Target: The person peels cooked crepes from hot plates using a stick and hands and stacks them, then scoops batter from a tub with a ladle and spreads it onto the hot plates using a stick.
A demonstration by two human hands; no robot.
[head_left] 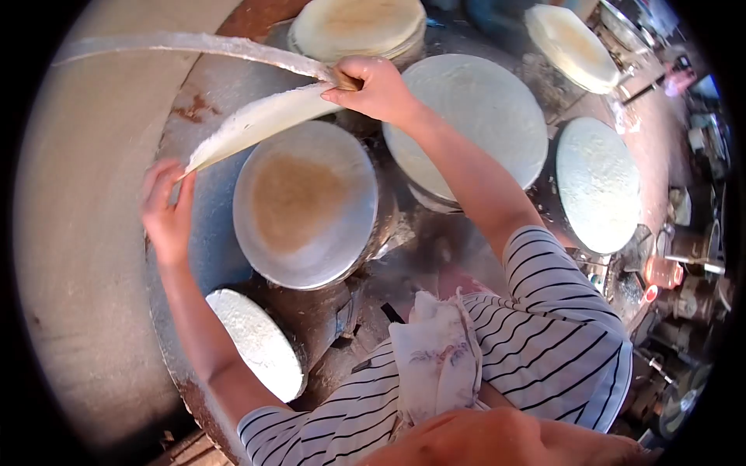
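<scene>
A thin, pale flatbread (260, 124) is stretched between my two hands, seen nearly edge-on. My left hand (169, 208) pinches its lower left end. My right hand (374, 87) grips its upper right end together with a long, flour-dusted flat stick (202, 43), which reaches out to the left. Below the flatbread lies a round metal griddle (357, 221) with a brown patch in its middle. To its upper right, a larger round surface (474, 116) is covered by a white sheet of dough or batter.
Stacked pale flatbreads (357, 27) sit at the top, with another browned flatbread (571, 46) to their right. White-covered rounds lie at the right (598, 186) and lower left (258, 342). A metal bowl (624, 25) and assorted clutter line the right edge.
</scene>
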